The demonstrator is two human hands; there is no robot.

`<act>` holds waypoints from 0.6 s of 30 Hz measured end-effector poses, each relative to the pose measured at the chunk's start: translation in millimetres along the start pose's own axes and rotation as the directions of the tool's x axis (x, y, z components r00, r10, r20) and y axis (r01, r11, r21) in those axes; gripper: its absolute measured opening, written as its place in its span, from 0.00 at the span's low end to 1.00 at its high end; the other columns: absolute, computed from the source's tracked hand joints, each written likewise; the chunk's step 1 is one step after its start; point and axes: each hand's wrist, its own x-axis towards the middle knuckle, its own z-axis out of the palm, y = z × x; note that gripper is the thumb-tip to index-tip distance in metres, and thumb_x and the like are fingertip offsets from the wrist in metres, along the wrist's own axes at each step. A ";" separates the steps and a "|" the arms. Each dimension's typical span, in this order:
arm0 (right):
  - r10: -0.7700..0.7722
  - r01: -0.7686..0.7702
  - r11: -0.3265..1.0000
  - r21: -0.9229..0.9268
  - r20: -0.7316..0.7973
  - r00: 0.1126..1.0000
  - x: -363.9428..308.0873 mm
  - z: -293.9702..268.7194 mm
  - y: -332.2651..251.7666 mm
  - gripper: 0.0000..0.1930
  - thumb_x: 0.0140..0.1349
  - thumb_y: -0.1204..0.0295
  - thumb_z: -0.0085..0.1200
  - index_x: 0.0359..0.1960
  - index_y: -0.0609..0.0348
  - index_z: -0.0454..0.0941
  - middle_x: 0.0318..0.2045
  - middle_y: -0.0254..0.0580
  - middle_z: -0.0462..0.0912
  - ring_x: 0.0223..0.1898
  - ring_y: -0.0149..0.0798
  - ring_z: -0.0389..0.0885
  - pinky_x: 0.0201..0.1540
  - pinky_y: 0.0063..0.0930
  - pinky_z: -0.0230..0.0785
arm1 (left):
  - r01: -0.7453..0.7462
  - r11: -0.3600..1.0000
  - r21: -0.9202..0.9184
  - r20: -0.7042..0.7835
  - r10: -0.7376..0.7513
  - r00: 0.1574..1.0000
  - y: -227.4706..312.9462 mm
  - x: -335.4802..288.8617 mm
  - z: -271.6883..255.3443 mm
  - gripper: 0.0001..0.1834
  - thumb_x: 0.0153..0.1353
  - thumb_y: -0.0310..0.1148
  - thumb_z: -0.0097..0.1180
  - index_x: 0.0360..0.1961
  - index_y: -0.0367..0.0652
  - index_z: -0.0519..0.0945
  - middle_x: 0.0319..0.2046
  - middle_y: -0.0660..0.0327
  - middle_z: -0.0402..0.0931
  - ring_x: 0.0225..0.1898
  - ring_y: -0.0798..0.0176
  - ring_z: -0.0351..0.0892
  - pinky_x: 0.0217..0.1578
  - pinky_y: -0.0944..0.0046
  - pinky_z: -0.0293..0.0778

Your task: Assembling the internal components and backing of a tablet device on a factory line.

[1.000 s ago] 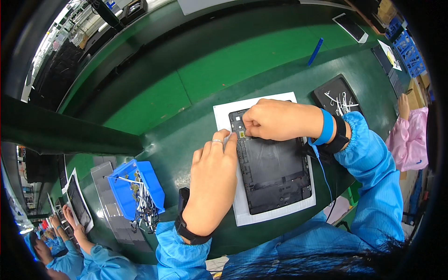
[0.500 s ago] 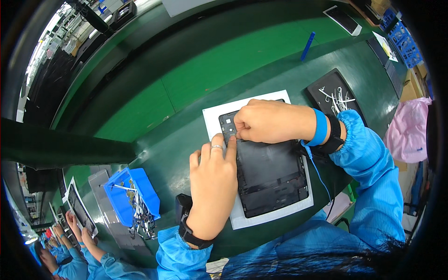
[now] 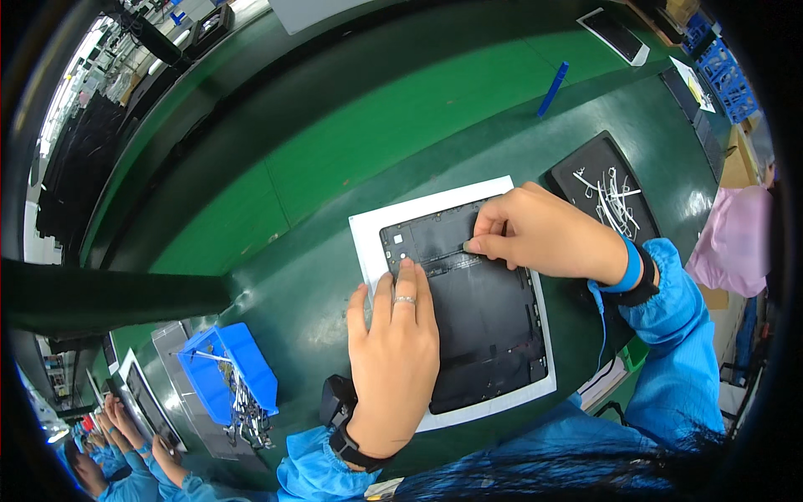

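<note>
A black tablet housing (image 3: 481, 314) lies inner side up on a white sheet (image 3: 365, 237), with a small white square near its upper left corner. My left hand (image 3: 395, 351) rests over its left edge, fingers stretched out and slightly apart, the tips touching the housing. Above the upper middle of the housing, my right hand (image 3: 544, 233) is closed in a pinch of thumb and forefinger. Whatever lies between those fingertips is too small to make out. A dark band runs across the housing from my left fingertips toward the pinch.
A black tray (image 3: 577, 159) of white cables (image 3: 615, 201) stands to the right. At left is a blue bin (image 3: 263, 368) with small cabled parts. A blue pen-like stick (image 3: 553, 89) and a white-framed panel (image 3: 615, 38) lie farther back. A co-worker's hands (image 3: 125, 427) are at far left.
My right hand has moved right along the housing, away from my left fingertips, still pinched. My left hand has shifted slightly and lies flatter.
</note>
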 end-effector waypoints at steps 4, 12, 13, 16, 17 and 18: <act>-0.065 0.064 0.998 -0.010 -0.080 0.995 -2.9 5.4 5.2 0.10 0.65 0.70 0.65 0.32 0.66 0.85 0.24 0.50 0.86 0.24 0.46 0.85 0.30 0.37 0.75 | 0.032 0.999 -0.007 0.056 -0.032 0.998 1.5 7.3 -6.1 0.22 0.61 0.28 0.55 0.56 0.33 0.84 0.55 0.54 0.80 0.57 0.57 0.80 0.64 0.48 0.68; -0.162 0.162 0.987 -0.016 -0.111 0.980 -12.5 6.8 12.8 0.08 0.63 0.71 0.65 0.34 0.65 0.85 0.30 0.53 0.88 0.32 0.56 0.86 0.37 0.44 0.77 | 0.066 0.996 -0.057 0.123 -0.058 0.991 0.1 17.7 -18.9 0.20 0.63 0.29 0.55 0.55 0.39 0.84 0.52 0.56 0.83 0.55 0.58 0.82 0.64 0.48 0.68; -0.164 0.163 0.986 -0.017 -0.117 0.979 -12.5 7.1 13.7 0.08 0.64 0.71 0.65 0.34 0.65 0.85 0.30 0.53 0.88 0.32 0.57 0.86 0.37 0.45 0.77 | 0.057 0.998 -0.036 0.132 -0.051 0.990 0.4 18.5 -18.9 0.20 0.64 0.29 0.55 0.56 0.40 0.84 0.52 0.56 0.83 0.55 0.58 0.82 0.63 0.48 0.68; -0.223 0.208 0.973 -0.105 -0.172 0.959 -9.3 9.6 17.5 0.08 0.65 0.71 0.64 0.33 0.65 0.85 0.29 0.54 0.87 0.32 0.58 0.85 0.37 0.46 0.76 | 0.045 0.999 -0.016 0.149 -0.042 0.988 0.8 20.7 -18.5 0.21 0.64 0.29 0.54 0.58 0.40 0.83 0.52 0.57 0.82 0.55 0.58 0.82 0.64 0.48 0.68; -0.218 0.203 0.974 -0.101 -0.170 0.961 -8.0 10.0 18.6 0.08 0.65 0.71 0.64 0.33 0.65 0.85 0.29 0.54 0.87 0.32 0.58 0.85 0.37 0.46 0.76 | 0.043 0.999 -0.013 0.153 -0.041 0.987 1.1 21.4 -18.2 0.22 0.65 0.29 0.54 0.59 0.40 0.83 0.52 0.57 0.82 0.55 0.58 0.81 0.64 0.48 0.68; -0.188 0.173 0.980 -0.099 -0.176 0.966 -6.1 10.0 18.7 0.09 0.65 0.71 0.64 0.32 0.65 0.85 0.28 0.54 0.86 0.32 0.58 0.85 0.37 0.46 0.76 | 0.043 0.999 -0.015 0.159 -0.040 0.986 1.4 22.0 -18.3 0.22 0.65 0.29 0.54 0.59 0.40 0.83 0.52 0.57 0.82 0.55 0.58 0.81 0.64 0.48 0.68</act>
